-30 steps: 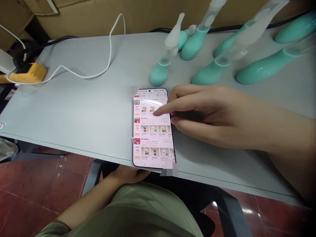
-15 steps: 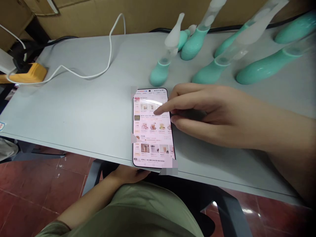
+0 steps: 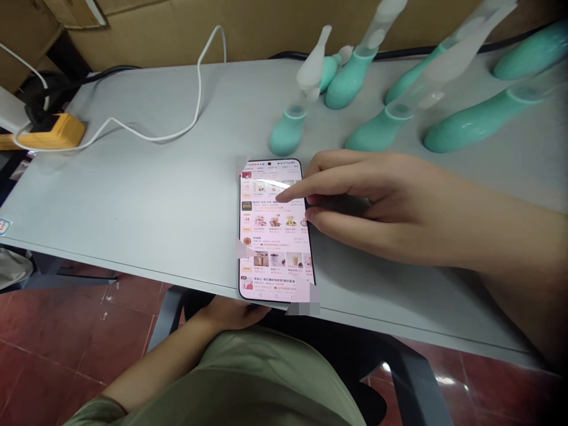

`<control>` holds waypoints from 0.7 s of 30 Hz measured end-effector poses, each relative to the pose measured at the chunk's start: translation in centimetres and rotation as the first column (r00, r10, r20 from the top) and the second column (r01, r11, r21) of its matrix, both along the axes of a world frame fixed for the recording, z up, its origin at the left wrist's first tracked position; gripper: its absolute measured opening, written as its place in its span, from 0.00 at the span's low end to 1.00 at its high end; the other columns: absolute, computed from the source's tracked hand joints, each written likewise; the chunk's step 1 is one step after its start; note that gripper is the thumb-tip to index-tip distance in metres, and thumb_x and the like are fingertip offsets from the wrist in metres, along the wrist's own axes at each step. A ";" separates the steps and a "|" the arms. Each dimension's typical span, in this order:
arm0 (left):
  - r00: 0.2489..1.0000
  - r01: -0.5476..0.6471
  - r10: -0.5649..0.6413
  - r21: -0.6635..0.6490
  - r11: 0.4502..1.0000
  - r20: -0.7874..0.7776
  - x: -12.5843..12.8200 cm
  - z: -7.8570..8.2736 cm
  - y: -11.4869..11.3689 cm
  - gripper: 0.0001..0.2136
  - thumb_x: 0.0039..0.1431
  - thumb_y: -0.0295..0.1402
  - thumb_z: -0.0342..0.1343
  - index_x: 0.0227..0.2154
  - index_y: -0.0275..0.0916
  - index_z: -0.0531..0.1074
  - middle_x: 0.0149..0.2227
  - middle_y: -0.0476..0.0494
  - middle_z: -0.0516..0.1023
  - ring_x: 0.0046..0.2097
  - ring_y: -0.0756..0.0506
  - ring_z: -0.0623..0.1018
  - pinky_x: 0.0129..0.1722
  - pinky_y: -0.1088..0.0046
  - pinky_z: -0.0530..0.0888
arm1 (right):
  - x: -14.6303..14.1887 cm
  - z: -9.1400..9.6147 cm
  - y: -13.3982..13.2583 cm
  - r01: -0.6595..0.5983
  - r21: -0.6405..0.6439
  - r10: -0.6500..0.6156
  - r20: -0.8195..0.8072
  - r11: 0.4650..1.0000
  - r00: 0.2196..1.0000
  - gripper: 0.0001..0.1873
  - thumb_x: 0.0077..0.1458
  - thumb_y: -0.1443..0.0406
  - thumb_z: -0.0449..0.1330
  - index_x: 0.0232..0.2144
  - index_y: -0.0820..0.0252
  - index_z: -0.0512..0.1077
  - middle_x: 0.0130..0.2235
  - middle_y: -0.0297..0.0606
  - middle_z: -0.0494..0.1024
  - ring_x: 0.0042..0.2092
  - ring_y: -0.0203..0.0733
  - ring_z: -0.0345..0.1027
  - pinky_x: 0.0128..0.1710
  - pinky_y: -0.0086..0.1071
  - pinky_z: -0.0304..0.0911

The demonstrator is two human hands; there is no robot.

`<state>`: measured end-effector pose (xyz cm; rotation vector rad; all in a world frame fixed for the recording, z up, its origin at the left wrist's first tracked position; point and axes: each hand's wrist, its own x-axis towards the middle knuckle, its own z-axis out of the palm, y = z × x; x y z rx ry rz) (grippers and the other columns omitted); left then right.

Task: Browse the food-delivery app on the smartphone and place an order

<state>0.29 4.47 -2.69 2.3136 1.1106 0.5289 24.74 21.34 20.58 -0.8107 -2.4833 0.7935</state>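
A smartphone lies flat near the front edge of the table, its screen lit with a list of drink pictures and text. The index fingertip of my right hand is on the upper part of the screen. That hand holds nothing; index finger and thumb are stretched apart, with the thumb tip at the phone's right edge and the other fingers mostly hidden underneath. My left hand rests low in my lap, below the table's edge. Most of its fingers are hidden, so its grip cannot be made out.
Several teal bulb-shaped devices with clear, pale tips, one a small teal device, stand behind the phone and to the right. A white cable runs across the grey table to a yellow power strip. Cardboard lines the back.
The list on the phone screen has scrolled up slightly. My right index fingertip has shifted a little toward the top of the screen. My left hand stays where it was.
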 end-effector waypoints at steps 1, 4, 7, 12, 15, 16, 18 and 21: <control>1.000 -0.005 0.005 -0.003 1.000 -0.001 0.0 0.0 0.0 0.23 0.70 0.40 0.58 0.65 0.46 0.73 0.58 0.42 0.83 0.63 0.38 0.79 0.63 0.60 0.79 | 0.0 0.0 0.0 -0.005 0.000 0.005 0.000 1.000 1.000 0.16 0.64 0.61 0.58 0.48 0.51 0.82 0.41 0.39 0.80 0.38 0.45 0.75 0.34 0.41 0.69; 1.000 -0.019 0.019 -0.014 1.000 0.006 0.1 -0.1 0.0 0.23 0.69 0.41 0.58 0.65 0.48 0.73 0.58 0.45 0.83 0.64 0.39 0.78 0.62 0.61 0.79 | -0.1 -0.2 0.0 0.019 -0.002 -0.019 -0.008 1.000 1.000 0.17 0.64 0.61 0.58 0.51 0.52 0.81 0.41 0.39 0.80 0.38 0.44 0.75 0.34 0.40 0.69; 0.999 -0.023 0.023 -0.019 1.000 0.026 0.2 -0.2 0.1 0.22 0.69 0.42 0.58 0.64 0.48 0.75 0.59 0.46 0.83 0.64 0.39 0.78 0.62 0.62 0.80 | -0.1 -0.4 -0.1 0.077 -0.027 -0.078 -0.043 0.997 0.996 0.19 0.64 0.60 0.59 0.55 0.48 0.80 0.41 0.38 0.79 0.38 0.45 0.75 0.34 0.40 0.68; 0.999 -0.010 0.010 -0.007 1.000 0.051 0.2 -0.1 0.2 0.22 0.69 0.41 0.58 0.64 0.48 0.74 0.60 0.45 0.82 0.64 0.39 0.78 0.62 0.62 0.79 | 0.2 -0.3 -0.1 0.033 -0.061 -0.035 -0.036 0.998 0.999 0.15 0.62 0.62 0.59 0.45 0.45 0.84 0.43 0.37 0.80 0.40 0.45 0.77 0.36 0.42 0.70; 1.000 -0.007 0.007 -0.015 1.000 0.024 0.1 -0.1 0.2 0.23 0.68 0.40 0.59 0.64 0.49 0.74 0.60 0.45 0.82 0.64 0.38 0.78 0.63 0.61 0.79 | 0.3 -0.3 -0.1 0.054 -0.051 -0.056 -0.029 0.997 0.998 0.16 0.62 0.62 0.59 0.47 0.46 0.84 0.42 0.38 0.80 0.39 0.46 0.76 0.33 0.41 0.69; 1.000 -0.006 0.006 -0.020 1.000 0.013 0.1 -0.1 0.2 0.23 0.68 0.40 0.59 0.64 0.49 0.74 0.61 0.46 0.81 0.64 0.38 0.78 0.63 0.61 0.79 | 0.3 -0.3 -0.1 0.058 -0.046 -0.060 -0.024 0.997 0.998 0.16 0.62 0.61 0.59 0.48 0.47 0.84 0.42 0.38 0.80 0.38 0.46 0.76 0.33 0.41 0.69; 1.000 -0.005 0.005 -0.024 1.000 -0.005 0.0 0.0 0.2 0.22 0.68 0.41 0.60 0.64 0.49 0.74 0.61 0.46 0.81 0.65 0.38 0.78 0.63 0.60 0.78 | 0.3 -0.3 -0.1 0.059 -0.038 -0.059 -0.020 0.998 0.998 0.17 0.62 0.61 0.59 0.49 0.47 0.83 0.41 0.38 0.80 0.37 0.46 0.76 0.31 0.41 0.68; 1.000 0.004 -0.004 -0.013 1.000 -0.018 0.0 0.0 0.1 0.23 0.69 0.41 0.59 0.65 0.48 0.74 0.61 0.45 0.81 0.65 0.38 0.77 0.64 0.60 0.78 | 0.2 -0.3 0.0 0.043 -0.025 -0.044 -0.027 0.999 0.999 0.17 0.62 0.62 0.59 0.49 0.47 0.83 0.40 0.37 0.80 0.36 0.44 0.75 0.32 0.40 0.68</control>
